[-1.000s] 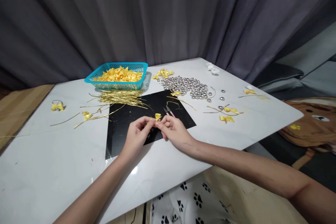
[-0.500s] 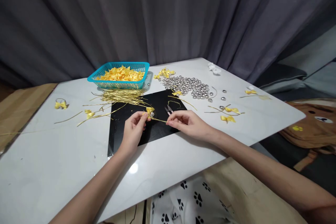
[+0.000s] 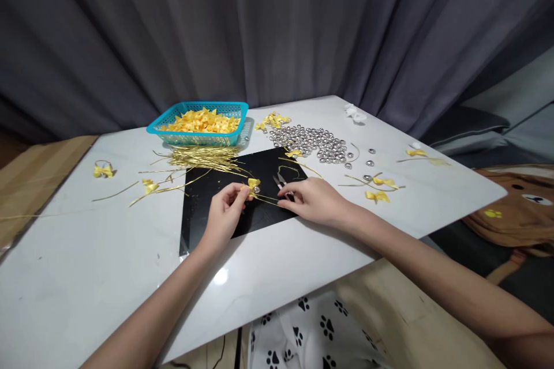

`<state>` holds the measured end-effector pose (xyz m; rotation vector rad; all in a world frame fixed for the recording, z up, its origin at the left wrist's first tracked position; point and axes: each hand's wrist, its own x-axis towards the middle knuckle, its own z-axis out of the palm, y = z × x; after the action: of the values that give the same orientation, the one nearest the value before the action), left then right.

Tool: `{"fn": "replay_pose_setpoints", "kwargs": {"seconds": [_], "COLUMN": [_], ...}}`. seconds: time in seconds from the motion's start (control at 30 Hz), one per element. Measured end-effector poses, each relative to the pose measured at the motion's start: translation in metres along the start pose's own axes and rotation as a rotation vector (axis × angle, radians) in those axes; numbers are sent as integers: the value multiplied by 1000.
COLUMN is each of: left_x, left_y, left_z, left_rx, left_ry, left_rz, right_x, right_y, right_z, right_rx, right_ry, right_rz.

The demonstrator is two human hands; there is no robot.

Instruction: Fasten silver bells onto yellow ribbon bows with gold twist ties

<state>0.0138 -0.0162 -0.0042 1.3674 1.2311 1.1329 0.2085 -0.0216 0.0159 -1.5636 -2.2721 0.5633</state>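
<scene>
My left hand (image 3: 225, 207) is closed in a pinch on a yellow ribbon bow (image 3: 253, 183) with a silver bead (image 3: 256, 189) at it. Two thin strands of gold cord (image 3: 268, 200) run from this bow toward my right hand (image 3: 315, 200). The right thumb and forefinger are parted, their tips close to the strand ends. Scissors (image 3: 280, 179) lie on the black mat (image 3: 255, 225) just beyond those fingers, blades pointing away, handles partly hidden by the hand.
A blue basket (image 3: 197, 138) of yellow bows stands at the back, with a bundle of gold cords (image 3: 203, 158) before it. Silver beads (image 3: 307, 141) lie heaped right of centre. Finished-looking bows with cords (image 3: 376, 196) lie at right, others (image 3: 149, 186) at left.
My right thumb and forefinger have parted from their pinch on the cord. The single taut line now shows as two separate strands. The view has shifted slightly.
</scene>
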Motion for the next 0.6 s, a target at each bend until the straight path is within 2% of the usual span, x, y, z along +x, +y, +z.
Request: {"fn": "replay_pose_setpoints", "kwargs": {"seconds": [0.13,0.23,0.3,0.37,0.47,0.53,0.6], "left_x": [1,2,1,-1,-4,-6,-7], "left_y": [-2,-4,-4,-5,-5,-5,-5], "left_z": [-2,-2,-1,-1,0,0,0], "left_rx": [6,43,99,163,290,377,433], "left_ry": [-10,-18,-34,-61,-109,-138,-166], "left_rz": [9,25,58,104,170,209,242], "right_x": [4,4,4,4,6,10,15], "right_y": [2,2,0,-4,-11,-15,-19], "right_z": [0,-9,-16,-22,-28,-30,-32], "right_rx": [13,173,339,610,1005,1113,1089], "right_ry": [59,263,333,231,-36,-135,-153], "right_rz": [-36,-76,-100,-81,18,60,44]}}
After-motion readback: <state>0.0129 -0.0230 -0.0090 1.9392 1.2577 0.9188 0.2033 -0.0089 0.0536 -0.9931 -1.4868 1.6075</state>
